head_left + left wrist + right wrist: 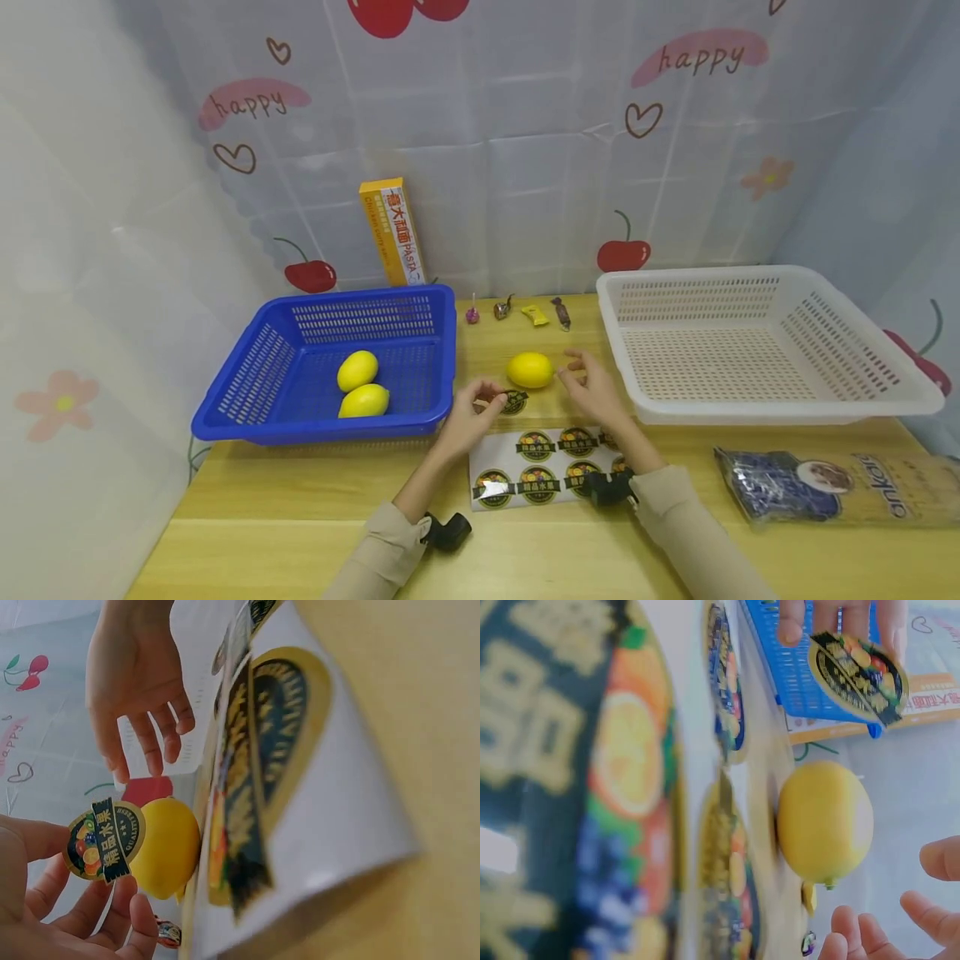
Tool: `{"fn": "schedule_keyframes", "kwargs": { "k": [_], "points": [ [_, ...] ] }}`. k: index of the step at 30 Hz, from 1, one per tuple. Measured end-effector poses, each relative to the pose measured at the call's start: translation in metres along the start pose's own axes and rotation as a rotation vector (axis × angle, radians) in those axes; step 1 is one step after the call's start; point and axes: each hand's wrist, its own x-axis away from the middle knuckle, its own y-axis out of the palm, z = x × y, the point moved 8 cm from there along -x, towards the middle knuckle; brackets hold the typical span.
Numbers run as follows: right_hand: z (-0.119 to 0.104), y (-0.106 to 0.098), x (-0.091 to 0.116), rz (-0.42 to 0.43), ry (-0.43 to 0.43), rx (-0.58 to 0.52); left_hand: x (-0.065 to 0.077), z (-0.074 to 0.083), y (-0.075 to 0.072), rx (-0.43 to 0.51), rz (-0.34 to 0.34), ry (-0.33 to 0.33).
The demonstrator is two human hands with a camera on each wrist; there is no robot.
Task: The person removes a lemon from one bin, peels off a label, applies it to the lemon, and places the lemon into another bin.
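Left hand point(467, 422) pinches sticker point(106, 838); right hand point(597, 392) spreads loosely near lemon point(529, 370).

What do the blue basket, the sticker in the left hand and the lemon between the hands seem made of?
Blue basket: most likely molded plastic, slightly glossy, judging by its even color and slotted walls.
Sticker: matte-looking paper or plastic film; its thin, printed look fits either.
Lemon: smooth, softly shiny; real peel or plastic, I can't tell.

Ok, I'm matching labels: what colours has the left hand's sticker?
The sticker is near-black and gold, with multicoloured printed fruit; best in left wrist view.
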Motion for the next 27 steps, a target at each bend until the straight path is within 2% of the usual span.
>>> {"fn": "schedule_keyframes", "kwargs": {
  "k": [2,6,9,14,18,22,27],
  "points": [
    [0.001,-0.001,-0.002,-0.008,0.033,0.0,-0.005,0.007,-0.001,0.004,0.017,0.025],
    [0.001,-0.003,-0.009,-0.013,0.092,0.0,-0.023,-0.007,0.002,-0.006,0.065,0.031],
    [0.003,-0.001,-0.016,-0.024,0.137,-0.041,-0.038,-0.023,0.004,0.008,0.101,-0.01],
    [0.008,0.007,-0.029,-0.054,0.192,-0.089,-0.052,-0.03,0.006,0.092,0.145,-0.085],
    [0.015,0.016,-0.038,-0.097,0.246,-0.099,-0.058,-0.034,0.009,0.118,0.17,-0.153],
    [0.026,0.027,-0.042,-0.156,0.342,-0.203,-0.06,-0.039,0.01,0.141,0.202,-0.219],
    [0.026,0.041,-0.043,-0.226,0.379,-0.36,-0.06,-0.042,0.011,0.169,0.222,-0.252]
  ]
}}
